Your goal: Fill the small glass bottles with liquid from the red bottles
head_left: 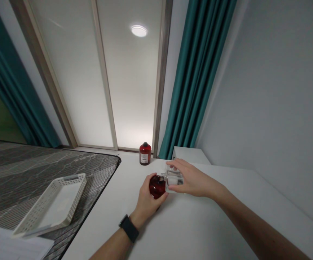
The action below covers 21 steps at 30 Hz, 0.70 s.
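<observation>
Tabletop [199,224], white, under both hands. Grey patterned surface [45,164] at left, bearing white perforated basket [76,198] with pale base, plus papers [13,247]. Right hand [193,177] fingers closed round clear glass bottle [175,177], tipped sideways; left hand [148,202] fingers wrapped round dark red bottle [157,185]. Bottles meet near the middle, neck end toward neck end. Looks midway: both brought together, neither set down yet. Contents: can't tell for either. Capped red bottle [145,154] stands upright behind, unhandled; fill unclear.
</observation>
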Motion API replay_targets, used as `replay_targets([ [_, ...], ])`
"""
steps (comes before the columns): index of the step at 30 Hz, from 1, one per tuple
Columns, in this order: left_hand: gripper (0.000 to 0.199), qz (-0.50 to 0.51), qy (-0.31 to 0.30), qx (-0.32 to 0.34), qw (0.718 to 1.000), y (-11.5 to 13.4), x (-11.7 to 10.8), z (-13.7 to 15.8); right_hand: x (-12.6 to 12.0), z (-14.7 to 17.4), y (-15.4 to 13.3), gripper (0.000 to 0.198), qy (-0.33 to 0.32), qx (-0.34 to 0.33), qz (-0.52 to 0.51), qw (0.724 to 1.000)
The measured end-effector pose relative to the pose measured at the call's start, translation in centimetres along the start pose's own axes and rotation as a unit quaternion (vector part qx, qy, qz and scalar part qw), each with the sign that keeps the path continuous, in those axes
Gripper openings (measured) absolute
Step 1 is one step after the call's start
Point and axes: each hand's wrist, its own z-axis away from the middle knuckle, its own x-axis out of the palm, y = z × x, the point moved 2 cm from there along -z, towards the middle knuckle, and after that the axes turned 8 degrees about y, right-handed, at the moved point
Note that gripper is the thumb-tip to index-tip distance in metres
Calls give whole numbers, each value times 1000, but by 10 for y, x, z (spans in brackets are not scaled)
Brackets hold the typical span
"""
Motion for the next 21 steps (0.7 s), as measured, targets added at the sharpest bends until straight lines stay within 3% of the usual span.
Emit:
replay_targets([
  [21, 63, 24, 8, -14, 1000, -4, 2, 1, -3, -7, -6, 67, -15, -8, 8, 1000],
])
